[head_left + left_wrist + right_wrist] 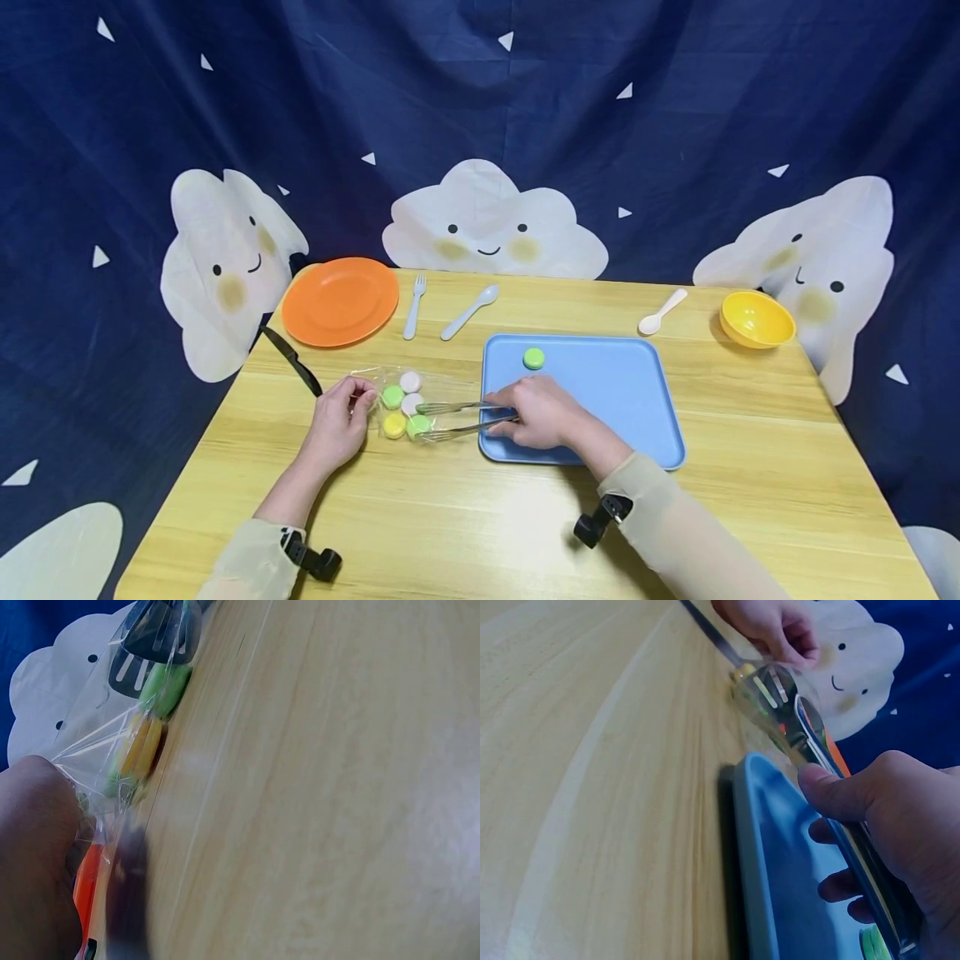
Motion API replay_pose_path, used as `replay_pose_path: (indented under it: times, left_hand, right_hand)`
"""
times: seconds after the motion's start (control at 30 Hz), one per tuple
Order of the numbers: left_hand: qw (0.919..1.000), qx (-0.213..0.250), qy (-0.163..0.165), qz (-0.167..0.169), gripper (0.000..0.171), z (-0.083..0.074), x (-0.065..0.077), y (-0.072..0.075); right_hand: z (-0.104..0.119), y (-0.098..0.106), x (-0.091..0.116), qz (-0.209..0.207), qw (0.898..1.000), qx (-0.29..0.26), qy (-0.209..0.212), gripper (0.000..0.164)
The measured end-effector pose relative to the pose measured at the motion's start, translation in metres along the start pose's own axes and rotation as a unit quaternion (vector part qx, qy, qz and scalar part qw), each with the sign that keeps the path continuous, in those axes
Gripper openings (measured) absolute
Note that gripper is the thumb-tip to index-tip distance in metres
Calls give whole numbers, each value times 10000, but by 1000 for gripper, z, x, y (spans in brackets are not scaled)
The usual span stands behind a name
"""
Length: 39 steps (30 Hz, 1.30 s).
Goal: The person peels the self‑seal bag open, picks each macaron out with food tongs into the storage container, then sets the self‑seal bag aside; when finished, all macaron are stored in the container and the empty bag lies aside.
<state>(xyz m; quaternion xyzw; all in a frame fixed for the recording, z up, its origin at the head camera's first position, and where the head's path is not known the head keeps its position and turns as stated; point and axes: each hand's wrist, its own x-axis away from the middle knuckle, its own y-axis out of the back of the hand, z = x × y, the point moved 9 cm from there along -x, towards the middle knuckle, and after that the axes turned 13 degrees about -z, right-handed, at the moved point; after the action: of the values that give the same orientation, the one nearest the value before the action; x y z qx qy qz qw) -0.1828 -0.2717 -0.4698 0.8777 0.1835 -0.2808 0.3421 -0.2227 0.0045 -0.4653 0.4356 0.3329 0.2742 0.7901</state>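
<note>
My left hand (341,421) pinches the left edge of a clear plastic bag (450,385) lying on the table. Inside it are several macarons: white (410,382), green (392,397) and yellow (393,425). Over the blue tray (660,450), my right hand (543,412) grips a pair of metal tongs (459,433), their arms spread apart. Their slotted dark heads (780,690) are at the bag's right part, beside the macarons. A single green macaron (534,358) sits on the tray near its back left. The left wrist view shows the tong heads (161,634) close to a green macaron (165,690).
An orange plate (341,302) lies at the back left, with a black knife (292,360) in front. Right of the plate are a pale fork (414,308) and a pale spoon (468,313). A white spoon (662,313) and a yellow bowl (757,320) stand at the back right.
</note>
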Motion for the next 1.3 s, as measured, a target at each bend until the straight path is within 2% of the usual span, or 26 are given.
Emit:
replay_pose_path:
  times: [0.3, 0.67, 0.93, 1.07, 1.3]
  left_hand:
    - [9999, -78, -79, 34, 15, -1, -1, -1]
    - [9995, -155, -11, 262, 7, 1, -1, -3]
    - [9994, -177, -63, 277, 9, 0, -1, -3]
    - [9993, -195, -127, 281, 3, -1, -1, -3]
    - [9992, -229, -199, 263, 3, 0, -1, -1]
  right_hand:
    - [14, -6, 3, -63, 9960, 805, 369, 39]
    - [12, -2, 9, -187, 9974, 651, 235, 32]
    - [-1, 17, 21, -283, 9974, 665, 7, 31]
    - [-8, 31, 29, -430, 9967, 693, -61, 34]
    - [-22, 60, 43, -744, 9947, 671, -230, 35]
